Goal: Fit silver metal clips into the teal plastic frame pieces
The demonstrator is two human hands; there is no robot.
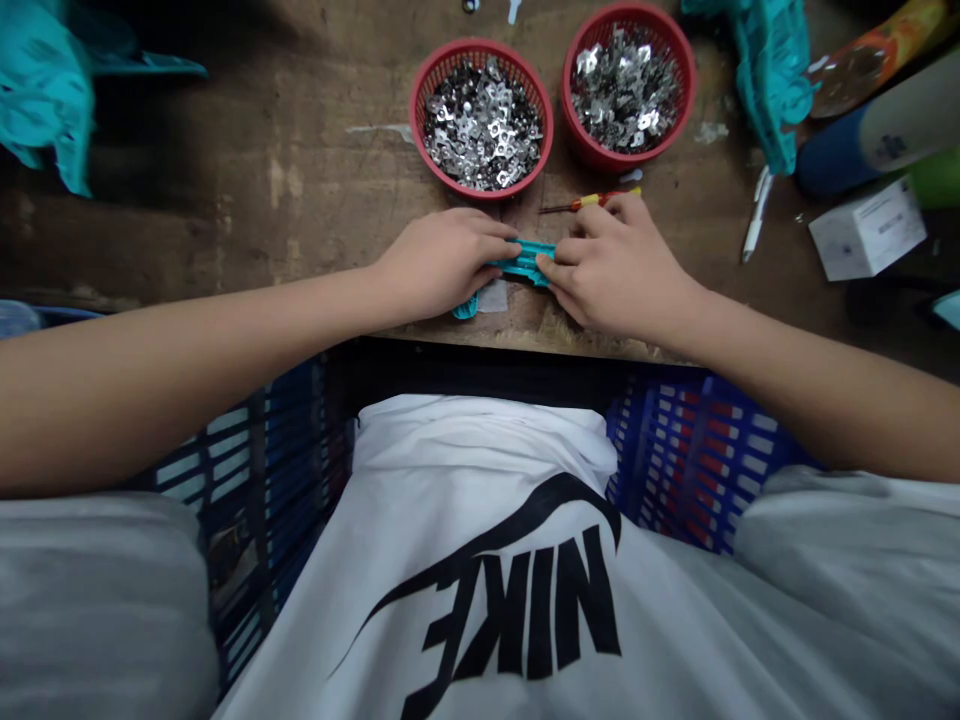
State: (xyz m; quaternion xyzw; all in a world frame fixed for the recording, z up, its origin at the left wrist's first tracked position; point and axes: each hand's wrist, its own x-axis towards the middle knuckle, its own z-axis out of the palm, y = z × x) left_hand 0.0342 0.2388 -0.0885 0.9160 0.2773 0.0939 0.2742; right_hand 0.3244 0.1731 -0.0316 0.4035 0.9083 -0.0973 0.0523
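Observation:
Both of my hands are at the front edge of a worn wooden workbench (315,200). My left hand (442,262) and my right hand (611,265) grip opposite ends of a teal plastic part (525,262), and their fingers hide much of it. A small translucent square (492,296) lies under its left end. Just above my right fingers rests a small screwdriver (592,201) with a red and yellow handle. Behind my hands stand two red mesh baskets (480,118) (628,85), both heaped with small stamped metal pieces (482,130) (625,90).
More teal plastic parts (772,80) lie at the back right, with teal pieces (45,100) at the far left. A white pen (757,215), a white box (867,228) and a blue and white bottle (877,125) stand right. A blue crate (697,460) sits below the bench edge.

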